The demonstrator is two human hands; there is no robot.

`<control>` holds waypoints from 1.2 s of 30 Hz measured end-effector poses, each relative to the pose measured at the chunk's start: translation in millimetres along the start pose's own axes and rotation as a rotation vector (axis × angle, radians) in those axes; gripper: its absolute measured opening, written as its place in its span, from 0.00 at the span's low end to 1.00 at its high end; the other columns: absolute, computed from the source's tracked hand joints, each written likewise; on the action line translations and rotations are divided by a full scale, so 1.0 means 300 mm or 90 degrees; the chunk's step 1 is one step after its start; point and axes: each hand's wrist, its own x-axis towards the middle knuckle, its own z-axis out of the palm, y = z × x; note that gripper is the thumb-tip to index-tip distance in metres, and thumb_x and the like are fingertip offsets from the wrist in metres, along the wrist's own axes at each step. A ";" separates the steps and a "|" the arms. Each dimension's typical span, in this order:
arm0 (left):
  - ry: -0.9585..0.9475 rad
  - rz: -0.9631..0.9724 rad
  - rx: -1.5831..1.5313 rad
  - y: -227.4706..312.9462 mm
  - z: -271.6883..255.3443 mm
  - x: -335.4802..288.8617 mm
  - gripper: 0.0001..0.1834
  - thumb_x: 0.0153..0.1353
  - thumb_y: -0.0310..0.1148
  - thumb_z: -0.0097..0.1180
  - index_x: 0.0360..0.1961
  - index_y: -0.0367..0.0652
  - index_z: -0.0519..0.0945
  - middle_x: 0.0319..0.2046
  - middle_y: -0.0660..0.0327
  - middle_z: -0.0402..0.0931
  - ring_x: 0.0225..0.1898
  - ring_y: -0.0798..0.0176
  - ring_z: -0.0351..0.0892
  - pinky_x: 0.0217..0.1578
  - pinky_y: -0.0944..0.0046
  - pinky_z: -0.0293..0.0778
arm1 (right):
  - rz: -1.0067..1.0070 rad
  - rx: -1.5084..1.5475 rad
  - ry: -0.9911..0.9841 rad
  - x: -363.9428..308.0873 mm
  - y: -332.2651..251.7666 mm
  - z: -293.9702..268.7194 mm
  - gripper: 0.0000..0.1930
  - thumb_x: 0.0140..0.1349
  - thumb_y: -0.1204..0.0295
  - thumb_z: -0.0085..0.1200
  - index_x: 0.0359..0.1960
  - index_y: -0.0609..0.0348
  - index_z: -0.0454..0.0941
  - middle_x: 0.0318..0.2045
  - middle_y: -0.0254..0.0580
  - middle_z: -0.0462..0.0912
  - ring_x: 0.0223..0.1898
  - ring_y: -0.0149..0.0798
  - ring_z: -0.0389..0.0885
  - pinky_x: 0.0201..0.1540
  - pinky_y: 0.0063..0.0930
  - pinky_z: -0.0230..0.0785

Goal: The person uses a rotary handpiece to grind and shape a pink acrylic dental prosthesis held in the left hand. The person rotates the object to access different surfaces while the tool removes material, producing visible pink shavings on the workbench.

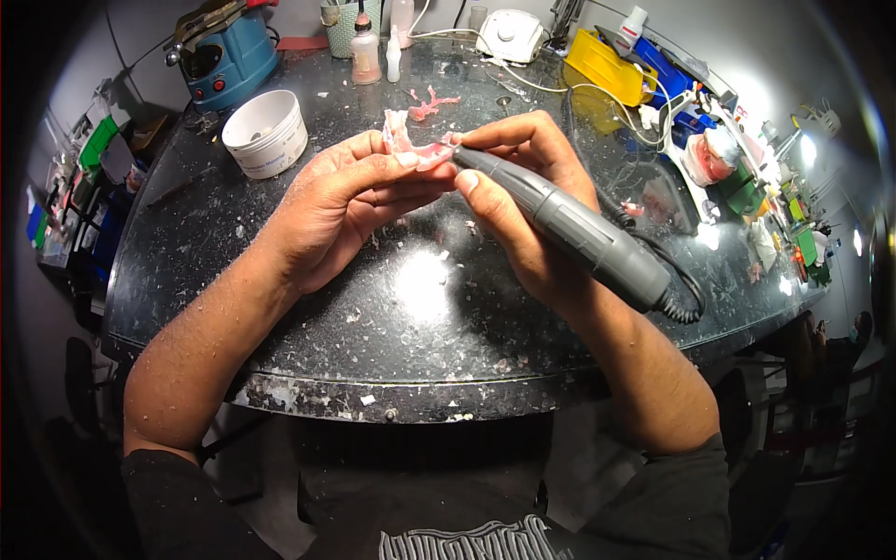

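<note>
Between the thumb and fingers of my left hand [341, 191] is a pink denture base [399, 140], curved and partly covered by the fingers. My right hand [527, 201] grips a dark grey rotary handpiece [569, 224], its body slanting down to the right and a coiled cord leaving its rear end. The handpiece's nose meets the right end of the denture base; the bit itself is too small to make out. My right index finger also reaches that end of the base. Both hands are held above the black speckled tabletop [327, 327], which is strewn with pale shavings.
A white tub [266, 135] stands left of my hands, with a blue machine [224, 61] behind it. Farther back are a dropper bottle [365, 56], pink scraps [431, 103] and a white control box [511, 35]. Yellow bins [607, 67] and a dental model [711, 157] sit at the right.
</note>
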 end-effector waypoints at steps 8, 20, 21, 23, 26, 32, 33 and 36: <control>-0.008 -0.007 -0.005 -0.007 -0.007 0.006 0.16 0.66 0.34 0.57 0.50 0.35 0.75 0.48 0.53 0.80 0.53 0.60 0.79 0.63 0.57 0.68 | -0.050 0.028 0.039 -0.001 0.013 0.000 0.13 0.63 0.70 0.59 0.44 0.62 0.72 0.36 0.44 0.81 0.39 0.32 0.81 0.45 0.27 0.73; -0.026 -0.010 0.000 -0.011 -0.019 0.003 0.20 0.65 0.35 0.58 0.55 0.36 0.74 0.50 0.55 0.79 0.55 0.60 0.77 0.65 0.54 0.65 | -0.038 0.024 0.012 0.002 0.002 0.002 0.12 0.63 0.70 0.58 0.44 0.62 0.72 0.35 0.44 0.82 0.40 0.32 0.81 0.45 0.27 0.73; -0.022 -0.011 0.002 -0.011 -0.020 0.002 0.19 0.65 0.35 0.57 0.54 0.37 0.75 0.50 0.55 0.79 0.55 0.60 0.78 0.64 0.54 0.66 | -0.037 0.046 0.010 0.001 0.002 0.005 0.13 0.63 0.70 0.59 0.44 0.62 0.72 0.35 0.44 0.82 0.40 0.32 0.81 0.45 0.27 0.73; -0.025 -0.011 0.003 -0.008 -0.012 0.002 0.19 0.65 0.35 0.57 0.54 0.37 0.75 0.50 0.56 0.79 0.55 0.60 0.78 0.64 0.55 0.66 | -0.039 0.030 0.011 0.004 0.007 -0.001 0.13 0.63 0.70 0.59 0.44 0.62 0.73 0.35 0.44 0.82 0.40 0.32 0.81 0.45 0.27 0.73; -0.025 -0.006 0.010 -0.008 -0.011 0.004 0.18 0.65 0.35 0.57 0.53 0.38 0.74 0.49 0.57 0.79 0.54 0.61 0.78 0.63 0.55 0.67 | -0.042 0.030 0.011 0.007 0.007 0.003 0.13 0.63 0.69 0.59 0.44 0.62 0.73 0.35 0.44 0.82 0.40 0.32 0.81 0.45 0.27 0.73; 0.009 0.025 0.017 -0.003 0.003 0.002 0.08 0.68 0.32 0.55 0.43 0.39 0.73 0.45 0.52 0.81 0.51 0.59 0.81 0.62 0.57 0.71 | -0.022 0.012 0.006 0.007 0.000 0.001 0.13 0.63 0.70 0.59 0.45 0.62 0.73 0.36 0.44 0.82 0.40 0.32 0.81 0.45 0.27 0.73; 0.000 0.042 0.020 -0.007 -0.003 0.003 0.07 0.67 0.31 0.55 0.42 0.40 0.73 0.44 0.53 0.82 0.51 0.60 0.81 0.61 0.57 0.72 | -0.011 0.025 -0.001 0.007 -0.004 0.001 0.13 0.63 0.70 0.59 0.44 0.63 0.73 0.36 0.44 0.82 0.40 0.32 0.81 0.46 0.27 0.73; 0.000 0.087 0.060 -0.016 0.009 0.005 0.06 0.67 0.29 0.55 0.41 0.40 0.72 0.43 0.54 0.82 0.51 0.61 0.81 0.60 0.58 0.73 | -0.044 0.010 0.028 0.007 0.007 -0.006 0.12 0.62 0.71 0.58 0.44 0.63 0.73 0.36 0.43 0.82 0.40 0.32 0.81 0.45 0.27 0.73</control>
